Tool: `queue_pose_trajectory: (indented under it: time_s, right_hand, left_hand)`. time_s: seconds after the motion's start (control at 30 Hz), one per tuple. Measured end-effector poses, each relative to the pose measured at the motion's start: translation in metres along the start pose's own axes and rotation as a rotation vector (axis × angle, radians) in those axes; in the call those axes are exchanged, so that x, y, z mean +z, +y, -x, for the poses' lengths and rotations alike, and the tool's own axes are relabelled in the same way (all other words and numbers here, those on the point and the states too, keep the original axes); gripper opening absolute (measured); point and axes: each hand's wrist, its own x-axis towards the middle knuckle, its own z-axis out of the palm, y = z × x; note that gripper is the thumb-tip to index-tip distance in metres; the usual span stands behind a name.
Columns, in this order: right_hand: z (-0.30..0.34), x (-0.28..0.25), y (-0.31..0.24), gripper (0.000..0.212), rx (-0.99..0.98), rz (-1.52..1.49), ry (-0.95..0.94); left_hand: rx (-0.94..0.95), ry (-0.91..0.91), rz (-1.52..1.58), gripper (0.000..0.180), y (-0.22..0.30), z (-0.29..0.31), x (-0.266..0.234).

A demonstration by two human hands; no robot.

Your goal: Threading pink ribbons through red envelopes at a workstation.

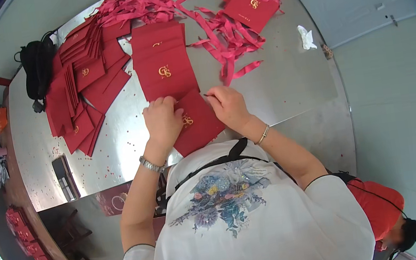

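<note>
A flat red paper bag (202, 125) with a gold emblem lies slanted at the table's near edge, close to my body. My left hand (161, 118) is closed at its upper left edge, fingers curled and thumb over the bag's face. At the bag's upper right edge my right hand (228, 106) is closed in a pinch; a small dark tip shows at its fingers, too small to name. Directly beyond lies a stack of overlapping flat red bags (162, 56), with the same gold emblem.
Red ribbons (227, 41) lie tangled beyond my hands. More red bags (92, 77) spread at left, near a black pouch (37, 69) and a phone-like dark object (64, 178). Ribboned bags (252, 5) sit far right, near crumpled white tissue (306, 37). Someone in red (378, 207) is behind at right.
</note>
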Motion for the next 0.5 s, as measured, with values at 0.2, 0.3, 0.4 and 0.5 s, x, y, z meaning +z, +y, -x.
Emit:
queue_pose_trajectory:
  time_s: [0.2,0.3,0.4,0.5]
  right_hand:
    - [0.009,0.002,-0.028,0.009,0.062,-0.168,-0.024]
    - [0.012,0.009,-0.026,0.010,0.142,-0.178,-0.054]
    - [0.014,0.011,-0.027,0.011,0.161,-0.163,-0.039]
    - [0.013,0.010,-0.031,0.010,0.143,-0.144,-0.049]
  left_hand:
    - [0.227,0.055,-0.022,0.013,0.007,-0.008,-0.001]
    - [0.297,0.033,0.057,0.013,0.008,-0.004,0.005]
    - [0.281,0.049,0.134,0.014,0.010,-0.002,0.002]
    - [0.242,0.025,0.165,0.018,0.008,0.000,0.001]
